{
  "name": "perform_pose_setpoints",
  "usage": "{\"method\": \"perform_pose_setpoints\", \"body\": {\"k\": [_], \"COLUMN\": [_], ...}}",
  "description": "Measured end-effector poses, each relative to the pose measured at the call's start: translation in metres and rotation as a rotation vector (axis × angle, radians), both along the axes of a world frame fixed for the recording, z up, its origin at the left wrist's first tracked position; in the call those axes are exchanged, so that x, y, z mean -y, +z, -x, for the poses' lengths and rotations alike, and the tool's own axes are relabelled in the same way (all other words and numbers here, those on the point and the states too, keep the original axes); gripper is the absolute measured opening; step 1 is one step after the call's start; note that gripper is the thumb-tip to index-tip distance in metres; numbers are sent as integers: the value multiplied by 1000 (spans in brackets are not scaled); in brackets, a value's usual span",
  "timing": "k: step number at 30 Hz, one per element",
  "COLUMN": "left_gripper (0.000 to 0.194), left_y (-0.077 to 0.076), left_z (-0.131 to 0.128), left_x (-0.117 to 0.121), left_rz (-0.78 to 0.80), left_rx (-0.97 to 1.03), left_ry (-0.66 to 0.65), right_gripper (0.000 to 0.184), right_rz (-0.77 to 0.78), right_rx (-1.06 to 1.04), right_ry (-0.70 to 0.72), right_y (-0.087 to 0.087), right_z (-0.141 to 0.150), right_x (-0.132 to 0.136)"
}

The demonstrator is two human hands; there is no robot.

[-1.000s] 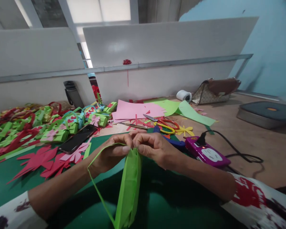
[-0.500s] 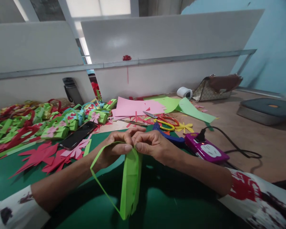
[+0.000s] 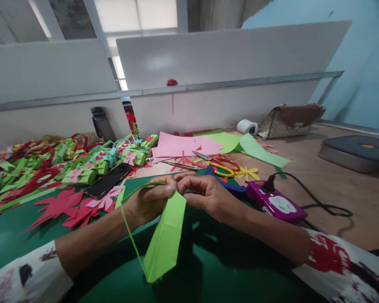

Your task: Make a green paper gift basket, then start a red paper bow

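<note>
A light-green folded paper bag [image 3: 166, 240] with a thin paper strip handle [image 3: 132, 235] hangs tilted above the green mat, one broad face toward me. My left hand [image 3: 148, 200] pinches its top edge between thumb and fingers, and the strip arches over that hand and down to the bag's lower corner. At the upper right corner of the bag, the bent fingers of my right hand [image 3: 205, 193] close on the edge; their tips are partly hidden. Right behind my hands lie scissors [image 3: 219, 164] and a blue-handled tool [image 3: 230, 187].
Finished paper bags [image 3: 80, 172] heap up at the left. A phone [image 3: 109, 180] and red paper flowers [image 3: 61, 206] lie nearer. Pink paper sheets [image 3: 186, 145] are at the back. To the right sit a purple power strip [image 3: 276, 200] with a black cable, a handbag [image 3: 292, 122] and a grey case [image 3: 356, 153].
The paper bag has turned from its narrow, folded side to a broad face, its lower end swinging left. My right thumb has come off the top edge slightly. The view has shifted a little.
</note>
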State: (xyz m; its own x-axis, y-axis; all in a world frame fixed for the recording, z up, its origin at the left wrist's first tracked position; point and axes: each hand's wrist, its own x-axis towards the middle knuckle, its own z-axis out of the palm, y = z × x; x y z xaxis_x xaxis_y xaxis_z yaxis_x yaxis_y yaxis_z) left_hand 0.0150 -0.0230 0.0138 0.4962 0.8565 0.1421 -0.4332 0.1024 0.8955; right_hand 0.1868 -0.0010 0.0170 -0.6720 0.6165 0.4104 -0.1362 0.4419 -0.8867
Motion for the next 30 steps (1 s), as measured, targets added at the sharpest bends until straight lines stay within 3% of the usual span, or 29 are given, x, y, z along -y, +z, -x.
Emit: {"method": "perform_pose_setpoints", "body": {"k": [7,13,16,19,22,26,30], "left_gripper": [18,17,17,16,17,17,19], "left_y": [7,11,10,7,5,3,2], "left_z": [-2,1,2,2,2,4,14], "left_x": [-3,0,1,0,-1,-2,-3], "left_rz": [-167,-209,-197,-206,-235,-195,-280], "left_rx": [-55,-208,-212,-237,-263,-228,-237], "left_ry": [191,247,250,276,277,210,201], "right_gripper": [38,32,33,30,33,27,24], "right_rz": [-227,-53,-2,33,37,18,-76], "right_rx": [32,268,269,273,297,353,370], "right_ry": [-416,-371,-409,-338,-276,-290,-312], "right_y": [7,8,6,6,11,16,17], "right_z": [-7,-2,-1,-1,-3,-6,-10], "right_x": [8,16,13,13,17,23,24]}}
